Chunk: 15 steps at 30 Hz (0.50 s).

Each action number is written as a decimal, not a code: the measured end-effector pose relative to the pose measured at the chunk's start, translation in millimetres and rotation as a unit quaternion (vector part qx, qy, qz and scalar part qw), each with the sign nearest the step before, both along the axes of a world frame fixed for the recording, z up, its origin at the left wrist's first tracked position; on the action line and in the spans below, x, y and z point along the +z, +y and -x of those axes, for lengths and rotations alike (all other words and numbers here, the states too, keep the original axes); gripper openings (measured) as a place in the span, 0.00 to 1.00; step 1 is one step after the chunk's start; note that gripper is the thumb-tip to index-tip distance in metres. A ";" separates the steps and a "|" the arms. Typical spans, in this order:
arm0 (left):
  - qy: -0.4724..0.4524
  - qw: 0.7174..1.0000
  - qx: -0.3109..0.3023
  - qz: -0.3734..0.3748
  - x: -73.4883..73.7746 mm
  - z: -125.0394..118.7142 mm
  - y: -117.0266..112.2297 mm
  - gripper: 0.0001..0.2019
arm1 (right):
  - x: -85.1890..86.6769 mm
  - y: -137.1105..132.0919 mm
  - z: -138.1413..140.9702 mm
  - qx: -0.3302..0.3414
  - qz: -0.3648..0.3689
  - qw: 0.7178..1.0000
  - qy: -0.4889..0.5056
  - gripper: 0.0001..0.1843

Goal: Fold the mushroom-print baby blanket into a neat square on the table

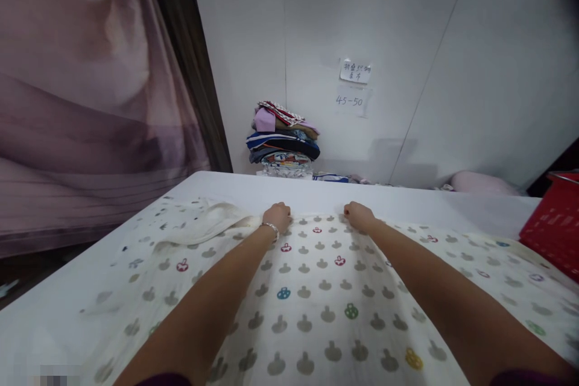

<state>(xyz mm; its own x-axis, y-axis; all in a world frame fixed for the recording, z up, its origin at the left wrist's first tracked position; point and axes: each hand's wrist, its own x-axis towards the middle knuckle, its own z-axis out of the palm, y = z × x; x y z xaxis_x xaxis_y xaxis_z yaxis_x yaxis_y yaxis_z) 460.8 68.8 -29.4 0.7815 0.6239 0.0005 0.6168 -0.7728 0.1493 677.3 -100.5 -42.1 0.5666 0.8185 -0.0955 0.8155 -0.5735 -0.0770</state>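
While our left grip [277, 217] and right grip [359, 215] pinch the far edge of the patterned cloth [316, 289], it lies spread nearly flat on the surface [384, 196], rumpled at 10 o'clock, folded clothes [283, 139] stacked at 12 o'clock.

Clothes stack [283, 139] blocks far edge; red basket [554, 223] crowds right; left open.

cloth [316, 307] on table [407, 200]; clothes pile [283, 140] behind; basket [552, 226] right
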 end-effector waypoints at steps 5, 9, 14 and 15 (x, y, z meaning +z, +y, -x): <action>0.003 1.000 -0.019 -0.017 0.9 -1.8 2.6 0.09 | 1.7 0.8 0.2 0.012 0.018 0.999 -0.023 0.12; -0.001 0.999 -0.035 -0.017 8.4 -1.9 6.1 0.09 | 16.5 -2.9 5.8 0.041 0.019 0.998 -0.046 0.09; -0.030 0.998 -0.047 -0.039 29.9 3.6 1.9 0.11 | 36.2 -22.0 -0.1 0.026 -0.067 0.996 -0.049 0.13; -0.030 0.997 -0.051 -0.044 34.7 4.1 -1.7 0.11 | 37.5 -26.4 -3.4 0.018 -0.073 0.997 -0.031 0.14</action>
<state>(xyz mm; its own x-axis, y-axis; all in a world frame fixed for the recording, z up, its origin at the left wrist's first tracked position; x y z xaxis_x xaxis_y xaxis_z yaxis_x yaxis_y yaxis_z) 456.7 67.1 5.3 0.8378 0.5367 0.0998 0.5264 -0.8427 0.1126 680.7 -127.0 -4.7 0.5373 0.8412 0.0601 0.8414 -0.5298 -0.1063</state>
